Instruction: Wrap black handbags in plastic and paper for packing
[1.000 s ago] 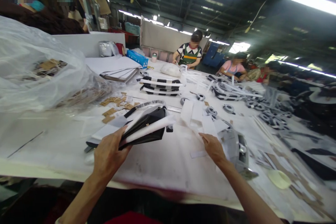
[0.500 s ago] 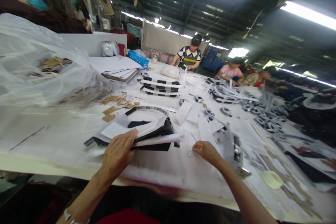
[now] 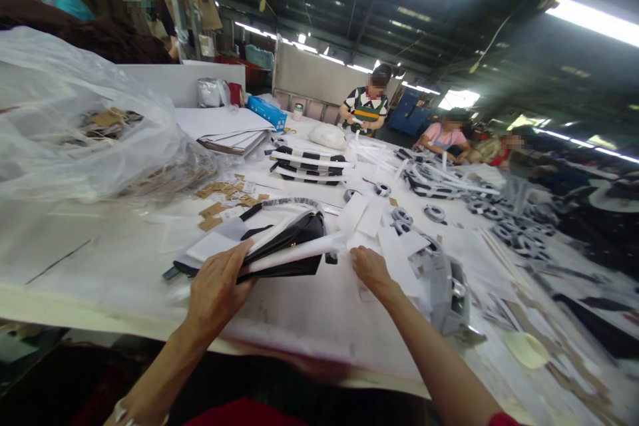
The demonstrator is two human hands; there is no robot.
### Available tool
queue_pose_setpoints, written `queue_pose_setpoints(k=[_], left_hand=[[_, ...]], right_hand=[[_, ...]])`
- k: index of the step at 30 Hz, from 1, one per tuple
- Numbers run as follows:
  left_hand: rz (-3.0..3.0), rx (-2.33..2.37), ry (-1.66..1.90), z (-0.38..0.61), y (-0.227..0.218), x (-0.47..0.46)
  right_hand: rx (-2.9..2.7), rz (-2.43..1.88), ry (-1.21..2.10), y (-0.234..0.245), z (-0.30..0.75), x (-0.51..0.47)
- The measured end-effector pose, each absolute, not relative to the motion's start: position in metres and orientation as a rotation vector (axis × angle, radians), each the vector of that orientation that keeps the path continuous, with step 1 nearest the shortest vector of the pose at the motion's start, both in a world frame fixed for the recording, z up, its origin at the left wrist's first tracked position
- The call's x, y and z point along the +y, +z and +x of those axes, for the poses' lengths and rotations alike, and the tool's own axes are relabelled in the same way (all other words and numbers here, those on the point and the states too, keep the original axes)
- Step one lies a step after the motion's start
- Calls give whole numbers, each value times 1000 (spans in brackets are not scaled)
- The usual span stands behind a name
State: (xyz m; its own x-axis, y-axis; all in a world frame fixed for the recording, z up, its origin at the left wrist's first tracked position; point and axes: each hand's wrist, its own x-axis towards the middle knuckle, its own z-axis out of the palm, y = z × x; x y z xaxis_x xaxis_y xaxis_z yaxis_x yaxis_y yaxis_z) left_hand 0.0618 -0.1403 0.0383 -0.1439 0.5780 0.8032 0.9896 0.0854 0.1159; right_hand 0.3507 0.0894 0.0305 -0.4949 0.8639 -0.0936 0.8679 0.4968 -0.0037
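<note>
A long worktable (image 3: 100, 259) covered in white sheeting fills the lower frame. At its near middle lies a black handbag (image 3: 287, 243) interleaved with white paper. Left of it, tan cardboard tags (image 3: 224, 198) lie scattered beside a bulging clear plastic bag (image 3: 84, 126). Farther back stand a stack of white boards (image 3: 224, 130) and a blue box (image 3: 267, 113). Black-and-white strapping (image 3: 307, 165) lies at center, with coiled strap rolls (image 3: 514, 234) toward the right and a grey padded piece (image 3: 449, 289) at lower right.
</note>
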Motion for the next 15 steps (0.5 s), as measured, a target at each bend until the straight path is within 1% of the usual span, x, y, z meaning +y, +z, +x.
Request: queue_pose_setpoints(k=[6,11,15], left_hand=[[-1558,-1806,-923,62,40,-141],[-1486,-1867,-992,57,41,-142],[-1433,-1916,-1016,55,41,-142]], right_hand=[[2641,1718,-93,37,356,97],[2760,1855,-326,58,374,100],[2870,1993,-552,87,388,96]])
